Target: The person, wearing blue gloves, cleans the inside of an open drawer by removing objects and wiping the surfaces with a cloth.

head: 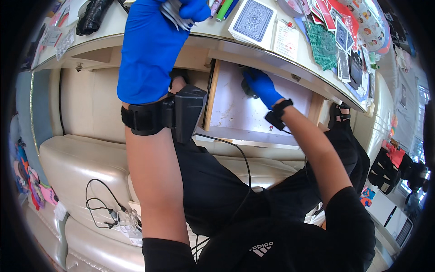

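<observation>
My left hand (154,30), in a blue glove, is raised over the edge of the white desk (204,35). Its fingers are closed around a bunch of thin white sheets (175,15), partly cut off at the top. Down in the pulled-out drawer (231,112), my right hand (263,86), also gloved in blue, grips a dark, rounded object (249,90); the fingers cover much of it, so its kind is unclear. Stains and small specks mark the drawer's pale bottom, along with a tiny red bit (271,128).
Blue-backed playing cards (253,20) and a printed slip (286,39) lie near the desk's edge. Pens (224,10) are beside them. More cards (344,35) and green fabric (321,46) crowd the right. A black cable (243,153) trails from my left wrist strap.
</observation>
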{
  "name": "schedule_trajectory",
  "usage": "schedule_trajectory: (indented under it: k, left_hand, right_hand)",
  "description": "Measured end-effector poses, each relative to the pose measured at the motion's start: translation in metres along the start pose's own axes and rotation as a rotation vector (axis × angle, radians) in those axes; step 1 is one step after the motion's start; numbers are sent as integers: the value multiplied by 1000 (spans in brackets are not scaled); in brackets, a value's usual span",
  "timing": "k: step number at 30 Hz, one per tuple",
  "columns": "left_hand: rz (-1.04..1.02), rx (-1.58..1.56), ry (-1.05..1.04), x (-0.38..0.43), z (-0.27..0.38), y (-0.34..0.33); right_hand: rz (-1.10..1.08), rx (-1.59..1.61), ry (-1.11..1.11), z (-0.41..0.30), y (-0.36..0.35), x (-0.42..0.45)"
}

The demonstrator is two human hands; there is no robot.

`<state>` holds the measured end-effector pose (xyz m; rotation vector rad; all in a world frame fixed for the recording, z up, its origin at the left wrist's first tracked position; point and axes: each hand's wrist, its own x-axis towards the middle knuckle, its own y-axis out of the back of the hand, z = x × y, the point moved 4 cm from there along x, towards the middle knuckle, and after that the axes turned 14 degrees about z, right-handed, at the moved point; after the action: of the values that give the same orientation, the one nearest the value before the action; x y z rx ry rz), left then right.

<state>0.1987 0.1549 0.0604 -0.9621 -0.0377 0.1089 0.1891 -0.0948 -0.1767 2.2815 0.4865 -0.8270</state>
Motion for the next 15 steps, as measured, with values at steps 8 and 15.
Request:
schedule_trajectory:
  k: [8,15]
  left_hand:
    - [54,82,-4,-6,5,1]
    - [71,51,-53,-8,5,1]
  right_hand:
    - [-588,-1033,694,7,-58,-51]
    - [299,-527,531,-13,-5,16]
